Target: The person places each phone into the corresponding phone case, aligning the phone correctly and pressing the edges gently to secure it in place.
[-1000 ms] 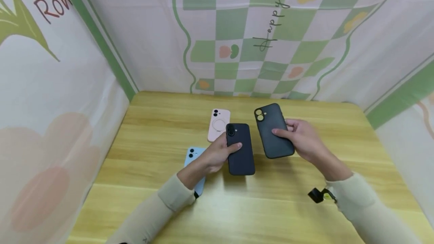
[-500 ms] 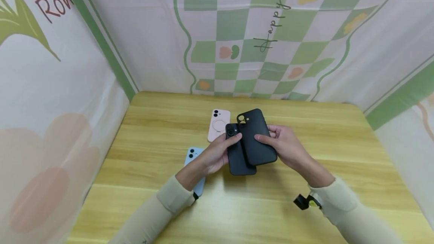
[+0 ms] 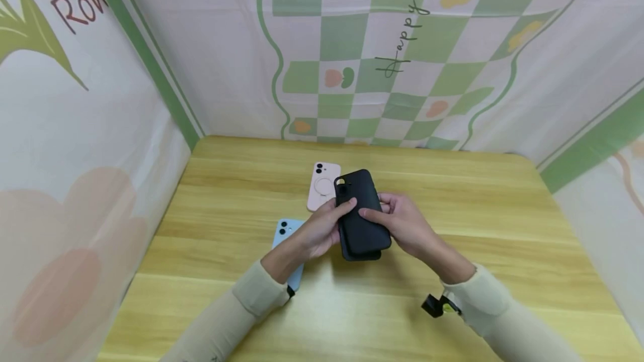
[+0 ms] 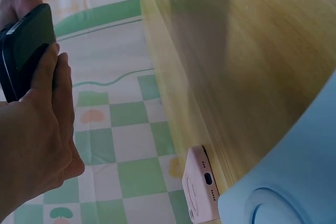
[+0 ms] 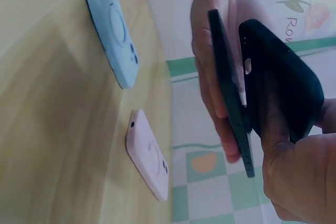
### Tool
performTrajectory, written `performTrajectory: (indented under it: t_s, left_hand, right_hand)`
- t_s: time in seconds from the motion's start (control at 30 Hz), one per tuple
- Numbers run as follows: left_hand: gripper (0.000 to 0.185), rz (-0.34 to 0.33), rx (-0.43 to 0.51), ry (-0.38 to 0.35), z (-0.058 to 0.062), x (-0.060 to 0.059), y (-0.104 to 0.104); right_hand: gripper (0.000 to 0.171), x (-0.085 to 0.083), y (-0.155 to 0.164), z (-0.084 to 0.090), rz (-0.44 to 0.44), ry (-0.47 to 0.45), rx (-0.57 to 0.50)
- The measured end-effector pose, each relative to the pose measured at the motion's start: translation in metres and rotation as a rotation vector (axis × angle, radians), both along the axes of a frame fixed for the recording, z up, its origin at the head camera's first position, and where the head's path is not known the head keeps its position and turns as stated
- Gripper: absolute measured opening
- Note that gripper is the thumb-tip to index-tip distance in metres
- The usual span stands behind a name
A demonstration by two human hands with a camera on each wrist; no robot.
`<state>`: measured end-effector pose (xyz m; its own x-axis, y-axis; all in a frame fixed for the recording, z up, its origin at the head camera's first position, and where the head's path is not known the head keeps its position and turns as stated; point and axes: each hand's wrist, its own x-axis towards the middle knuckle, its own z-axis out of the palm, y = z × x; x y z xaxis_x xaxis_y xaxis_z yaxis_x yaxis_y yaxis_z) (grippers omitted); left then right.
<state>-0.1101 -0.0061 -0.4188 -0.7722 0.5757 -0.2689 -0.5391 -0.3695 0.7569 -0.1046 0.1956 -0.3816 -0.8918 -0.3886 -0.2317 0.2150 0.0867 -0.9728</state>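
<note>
**Two hands, a phone and a black case held together above the table**

The left hand (image 3: 314,233) grips a dark phone (image 5: 231,98) by its long edges, thumb curled over the top. The right hand (image 3: 405,225) pinches a black case (image 3: 362,211) and holds it just over the phone, the two nearly parallel, long axes aligned and pointing away from the person. The right wrist view shows a narrow gap between them. Both sit above the wooden table (image 3: 453,194). A pink phone (image 3: 323,186) lies just behind, a blue phone (image 3: 284,233) under the left wrist.
</note>
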Motion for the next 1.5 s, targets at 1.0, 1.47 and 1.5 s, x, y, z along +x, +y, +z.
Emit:
performTrajectory:
  t_s: [1.0, 1.47, 1.5]
  left_hand:
    - [0.049, 0.052, -0.100, 0.078, -0.003, -0.001, -0.004]
    - [0.047, -0.049, -0.167, 0.130, -0.003, 0.003, -0.004]
    - [0.047, -0.053, -0.168, 0.135, -0.003, 0.004, -0.004]
  right_hand:
    - [0.027, -0.006, 0.018, 0.014, -0.063, 0.283, 0.456]
    - [0.037, -0.031, 0.008, 0.011, -0.039, 0.332, 0.522]
    - [0.036, -0.031, 0.008, 0.011, -0.045, 0.320, 0.510]
